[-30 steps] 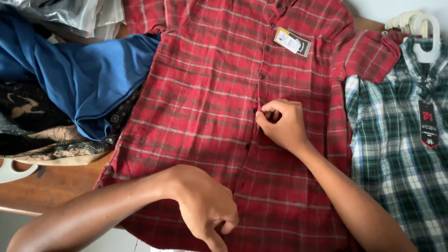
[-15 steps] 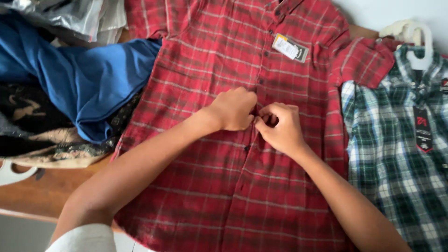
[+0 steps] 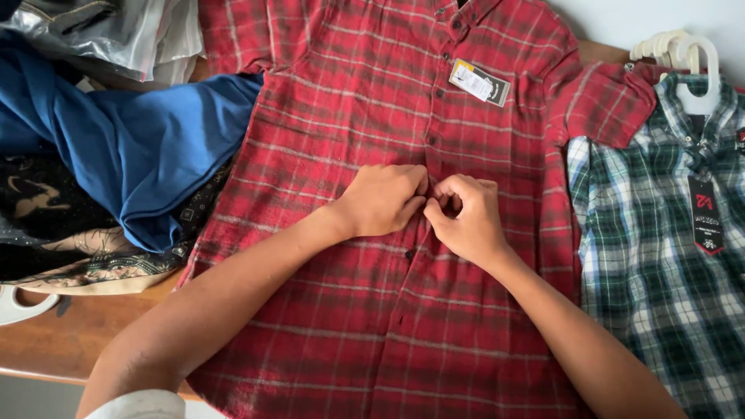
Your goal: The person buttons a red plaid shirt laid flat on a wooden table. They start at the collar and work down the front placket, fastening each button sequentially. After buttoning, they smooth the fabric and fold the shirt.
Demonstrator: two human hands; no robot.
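My left hand [image 3: 380,199] came up from 6 o'clock; now it and the right hand [image 3: 464,219] both pinch the red plaid shirt [image 3: 326,155] placket, probably a button.

A red plaid shirt [image 3: 326,233] with thin pale stripes is laid flat, front up, collar away from the wearer of the camera. Its button placket is pinched at mid-chest, where both hands meet. Above the grip, dark buttons are seen fastened; a paper tag [image 3: 479,81] is attached above and to the right of it.
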